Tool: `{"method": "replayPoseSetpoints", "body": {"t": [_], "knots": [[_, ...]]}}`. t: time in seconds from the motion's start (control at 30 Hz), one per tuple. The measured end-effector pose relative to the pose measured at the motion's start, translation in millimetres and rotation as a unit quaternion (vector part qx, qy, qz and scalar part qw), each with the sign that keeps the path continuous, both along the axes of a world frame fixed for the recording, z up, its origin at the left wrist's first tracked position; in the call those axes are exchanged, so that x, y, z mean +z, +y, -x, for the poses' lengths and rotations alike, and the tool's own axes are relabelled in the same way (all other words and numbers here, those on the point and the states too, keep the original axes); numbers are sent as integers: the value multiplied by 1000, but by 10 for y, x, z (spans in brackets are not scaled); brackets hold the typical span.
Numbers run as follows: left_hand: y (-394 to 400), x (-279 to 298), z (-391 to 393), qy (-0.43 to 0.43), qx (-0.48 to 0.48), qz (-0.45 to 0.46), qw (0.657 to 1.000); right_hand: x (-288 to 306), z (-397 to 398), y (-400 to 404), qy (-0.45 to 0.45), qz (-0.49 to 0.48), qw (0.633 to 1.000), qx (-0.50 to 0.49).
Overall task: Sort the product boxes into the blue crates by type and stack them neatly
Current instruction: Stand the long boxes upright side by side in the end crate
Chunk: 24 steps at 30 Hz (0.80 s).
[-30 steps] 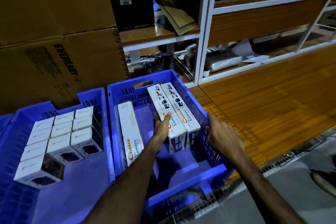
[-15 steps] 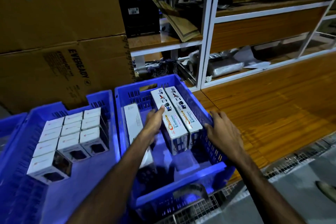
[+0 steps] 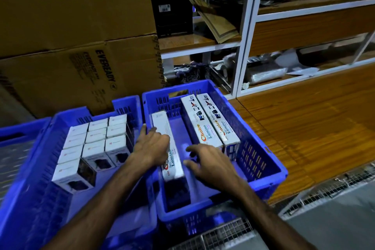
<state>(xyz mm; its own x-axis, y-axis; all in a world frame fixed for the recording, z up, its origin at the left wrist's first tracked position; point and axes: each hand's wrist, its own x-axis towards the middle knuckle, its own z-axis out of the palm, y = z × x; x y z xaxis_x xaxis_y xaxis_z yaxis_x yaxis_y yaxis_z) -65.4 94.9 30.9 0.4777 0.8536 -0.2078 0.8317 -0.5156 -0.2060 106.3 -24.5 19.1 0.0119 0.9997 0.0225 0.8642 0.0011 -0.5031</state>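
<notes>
Left hand sits on the lone long box, fingers curled over its top and left edge; whether it is a firm grasp or just resting contact can't be told, thumb is hidden. Right hand hovers at that box's 3 o'clock, fingers spread, holding nothing. The box lies lengthwise against the left wall of the right crate; two matching long boxes stand on edge side by side at its 2 o'clock, against the right wall, bare crate floor between. The small square boxes are packed in rows in the left crate at 9 o'clock, brown cartons behind at 11. Likely step: move the lone box over to join the pair. Risks: a one-sided hold lets the long box pivot and drop its far end; sliding it in hard could topple the pair, since they stand on narrow faces; the box could end flat while the pair stands, making a messy stack.
</notes>
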Motion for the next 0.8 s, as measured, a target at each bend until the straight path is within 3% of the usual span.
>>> {"method": "replayPoseSetpoints", "body": {"t": [0.1, 0.2, 0.33, 0.67, 0.8], "knots": [[99, -56, 38, -38, 2, 17, 999, -68, 297, 152, -31, 99, 995, 16], [118, -115, 99, -162, 8, 33, 986, -179, 471, 343, -38, 155, 987, 6], [159, -226, 231, -338, 35, 23, 940, -242, 475, 415, -45, 198, 979, -14], [23, -84, 212, -445, 89, 47, 890, -117, 750, 426, -118, 174, 975, -71], [4, -71, 217, -511, 121, 71, 848, -94, 704, 432, -114, 154, 977, -88]]}}
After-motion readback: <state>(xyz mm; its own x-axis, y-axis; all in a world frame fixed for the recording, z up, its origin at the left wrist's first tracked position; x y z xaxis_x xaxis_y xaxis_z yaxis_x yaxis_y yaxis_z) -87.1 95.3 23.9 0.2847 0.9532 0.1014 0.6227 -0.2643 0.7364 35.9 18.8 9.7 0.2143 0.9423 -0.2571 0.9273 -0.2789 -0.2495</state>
